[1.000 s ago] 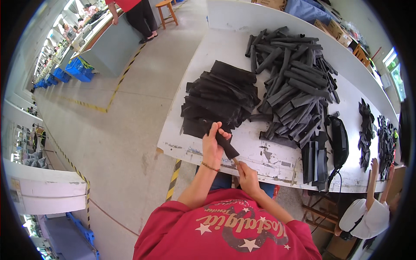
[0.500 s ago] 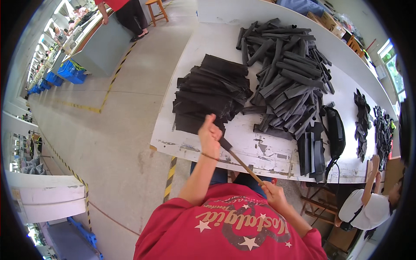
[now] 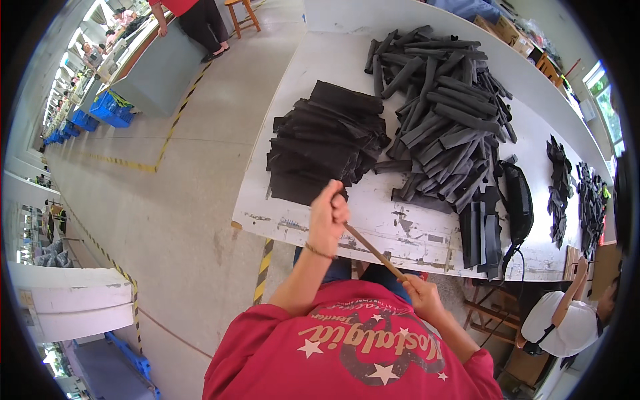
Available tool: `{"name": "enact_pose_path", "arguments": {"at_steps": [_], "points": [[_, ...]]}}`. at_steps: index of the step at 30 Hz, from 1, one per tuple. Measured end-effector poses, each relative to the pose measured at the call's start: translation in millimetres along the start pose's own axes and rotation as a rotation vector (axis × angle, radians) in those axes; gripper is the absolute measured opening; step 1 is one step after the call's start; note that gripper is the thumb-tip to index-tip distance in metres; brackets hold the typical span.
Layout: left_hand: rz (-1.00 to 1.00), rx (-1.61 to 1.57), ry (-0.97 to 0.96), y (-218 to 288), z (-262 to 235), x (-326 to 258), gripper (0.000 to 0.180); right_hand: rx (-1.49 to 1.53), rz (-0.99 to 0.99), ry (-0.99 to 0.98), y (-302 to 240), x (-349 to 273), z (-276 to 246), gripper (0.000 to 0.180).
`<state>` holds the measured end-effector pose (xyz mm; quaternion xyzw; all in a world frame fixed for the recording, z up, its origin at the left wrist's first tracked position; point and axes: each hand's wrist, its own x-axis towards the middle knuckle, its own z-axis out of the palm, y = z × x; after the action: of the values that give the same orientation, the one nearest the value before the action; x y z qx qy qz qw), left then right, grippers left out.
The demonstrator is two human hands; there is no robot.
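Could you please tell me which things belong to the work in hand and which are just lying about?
Likely work:
- brown stick in right hand
- black fabric stack
- dark grey tubes

Seemingly just lying about:
- black bag
- wooden stool
- blue crates

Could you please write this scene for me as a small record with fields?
Left hand: closed on the upper end of a wooden stick
Right hand: gripping its lower end
Left pile: flat black pieces
Right pile: dark grey tube-like pieces
Beside right pile: black pouch
Surface: white table
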<state>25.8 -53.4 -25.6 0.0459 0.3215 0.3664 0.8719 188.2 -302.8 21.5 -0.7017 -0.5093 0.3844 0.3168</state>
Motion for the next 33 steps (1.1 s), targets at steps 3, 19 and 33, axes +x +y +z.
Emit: {"name": "enact_pose_path", "arguments": {"at_steps": [3, 19, 33], "points": [[0.227, -0.039, 0.075, 24, 6, 18, 0.017, 0.223, 0.277, -0.245, 2, -9, -19, 0.018], [0.176, 0.137, 0.074, -35, 4, 27, 0.024, 0.644, -0.072, 0.2, -23, 120, 43, 0.01], [0.097, 0.891, -0.495, -73, 33, -36, 0.026, 0.499, -0.18, 0.654, -50, 165, -10, 0.018]]}}
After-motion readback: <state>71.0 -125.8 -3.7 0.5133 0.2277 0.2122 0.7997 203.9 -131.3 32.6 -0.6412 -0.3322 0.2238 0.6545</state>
